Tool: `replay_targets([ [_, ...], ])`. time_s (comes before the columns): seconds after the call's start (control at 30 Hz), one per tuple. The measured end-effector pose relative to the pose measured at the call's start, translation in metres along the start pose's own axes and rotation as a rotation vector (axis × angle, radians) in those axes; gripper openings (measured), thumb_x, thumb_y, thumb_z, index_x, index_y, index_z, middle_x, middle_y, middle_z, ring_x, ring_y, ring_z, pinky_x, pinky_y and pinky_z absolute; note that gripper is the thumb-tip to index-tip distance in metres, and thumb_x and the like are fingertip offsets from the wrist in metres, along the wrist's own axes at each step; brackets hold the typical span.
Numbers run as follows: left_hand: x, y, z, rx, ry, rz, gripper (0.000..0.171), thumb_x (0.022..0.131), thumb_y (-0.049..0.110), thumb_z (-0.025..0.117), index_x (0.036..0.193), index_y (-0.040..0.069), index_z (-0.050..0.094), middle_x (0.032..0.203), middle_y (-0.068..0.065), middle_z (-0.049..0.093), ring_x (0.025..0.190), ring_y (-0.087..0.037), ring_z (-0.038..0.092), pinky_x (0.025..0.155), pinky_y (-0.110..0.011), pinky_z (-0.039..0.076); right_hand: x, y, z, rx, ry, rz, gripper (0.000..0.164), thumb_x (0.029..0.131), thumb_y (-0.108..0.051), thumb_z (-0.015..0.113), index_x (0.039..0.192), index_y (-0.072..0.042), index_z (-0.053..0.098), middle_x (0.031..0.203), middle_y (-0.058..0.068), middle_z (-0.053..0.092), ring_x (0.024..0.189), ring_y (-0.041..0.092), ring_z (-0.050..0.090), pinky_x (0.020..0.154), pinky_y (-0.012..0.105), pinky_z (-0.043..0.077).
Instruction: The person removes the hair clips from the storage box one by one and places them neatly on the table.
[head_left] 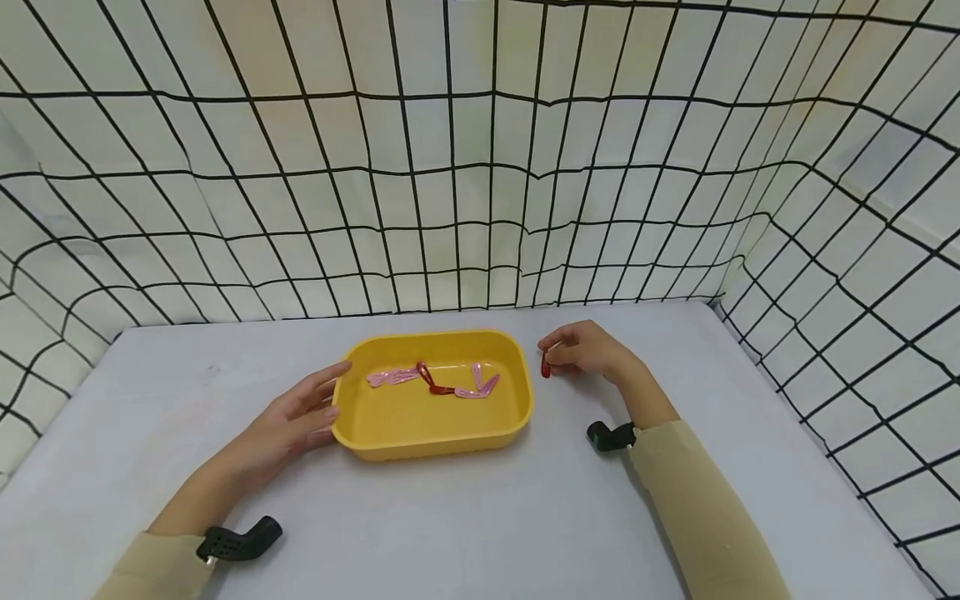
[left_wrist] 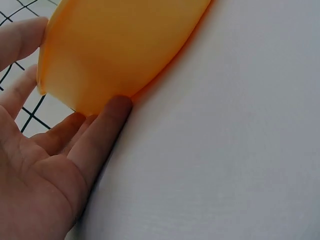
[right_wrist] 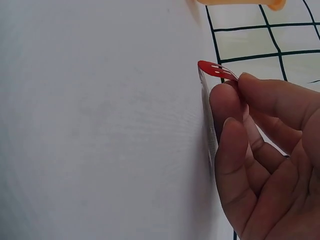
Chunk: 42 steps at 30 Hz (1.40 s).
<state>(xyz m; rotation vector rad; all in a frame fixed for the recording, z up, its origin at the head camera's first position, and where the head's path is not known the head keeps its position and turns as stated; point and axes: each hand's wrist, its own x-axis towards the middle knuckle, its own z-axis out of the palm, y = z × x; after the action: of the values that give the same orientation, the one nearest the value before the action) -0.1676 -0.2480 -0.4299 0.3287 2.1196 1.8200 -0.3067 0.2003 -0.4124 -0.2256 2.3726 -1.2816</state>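
Note:
A yellow tray point(head_left: 420, 423) stands in the middle of the white table, with several pink hair clips point(head_left: 393, 377) and red hair clips point(head_left: 442, 389) lying inside. At the tray's left end, my left hand point(head_left: 296, 417) rests its spread, fairly straight fingers against the rim and outer wall; the left wrist view shows the fingertips touching the yellow wall point(left_wrist: 115, 45). Just right of the tray, my right hand point(head_left: 588, 348) pinches a red snap hair clip point(right_wrist: 212, 69) between thumb and fingers. That clip hangs down close to the tabletop, outside the tray.
A black wire grid point(head_left: 450, 171) backed by white sheeting rises along the table's far edge and right side. White tabletop point(head_left: 450, 525) extends in front of the tray. A black wrist device point(head_left: 240, 540) sits on each forearm, by the beige sleeves.

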Motion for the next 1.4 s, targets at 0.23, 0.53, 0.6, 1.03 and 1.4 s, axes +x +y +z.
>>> replay_targets([
  [0.23,0.000,-0.001,-0.005,-0.085,-0.034,0.014,0.060,0.105,0.014,0.049,0.158,0.022,0.024,0.163,-0.022,0.013,0.125,-0.008,0.056,0.095,-0.033,0.055,0.000,-0.005,-0.001,-0.015,0.039,0.011,0.033,0.095,-0.019,0.068,0.127,-0.011,0.066,0.102,0.008,0.073,0.084,0.020,0.067,0.073,0.027,0.056],
  [0.53,0.003,-0.005,-0.006,-0.101,-0.037,0.026,0.059,0.105,0.013,0.049,0.158,0.021,0.024,0.162,-0.024,0.013,0.125,-0.008,0.056,0.095,-0.033,0.055,-0.005,-0.013,-0.002,0.046,0.056,-0.050,0.038,0.098,-0.025,0.065,0.133,-0.011,0.062,0.121,0.009,0.069,0.100,0.023,0.068,0.086,0.035,0.058],
  [0.6,0.004,-0.006,-0.005,-0.094,-0.023,0.010,0.059,0.105,0.015,0.050,0.158,0.022,0.024,0.163,-0.022,0.014,0.125,-0.008,0.056,0.095,-0.033,0.055,-0.007,-0.016,-0.002,0.105,0.042,-0.078,0.040,0.099,-0.025,0.063,0.135,-0.008,0.060,0.123,0.012,0.068,0.103,0.024,0.067,0.087,0.037,0.058],
  [1.03,0.004,-0.008,-0.002,-0.094,-0.010,0.002,0.058,0.105,0.014,0.050,0.158,0.019,0.026,0.162,-0.022,0.017,0.124,-0.010,0.056,0.096,-0.036,0.055,-0.029,-0.049,0.015,0.312,-0.027,-0.211,0.033,0.098,-0.019,0.064,0.129,-0.007,0.062,0.121,0.017,0.065,0.105,0.031,0.066,0.088,0.040,0.059],
  [1.4,0.002,-0.012,-0.003,-0.081,0.003,0.008,0.058,0.105,0.016,0.050,0.158,0.020,0.027,0.162,-0.022,0.018,0.123,-0.007,0.056,0.094,-0.036,0.056,-0.030,-0.072,0.051,0.242,-0.175,-0.283,0.040,0.098,-0.019,0.064,0.134,-0.002,0.058,0.130,0.025,0.060,0.114,0.043,0.062,0.089,0.043,0.058],
])
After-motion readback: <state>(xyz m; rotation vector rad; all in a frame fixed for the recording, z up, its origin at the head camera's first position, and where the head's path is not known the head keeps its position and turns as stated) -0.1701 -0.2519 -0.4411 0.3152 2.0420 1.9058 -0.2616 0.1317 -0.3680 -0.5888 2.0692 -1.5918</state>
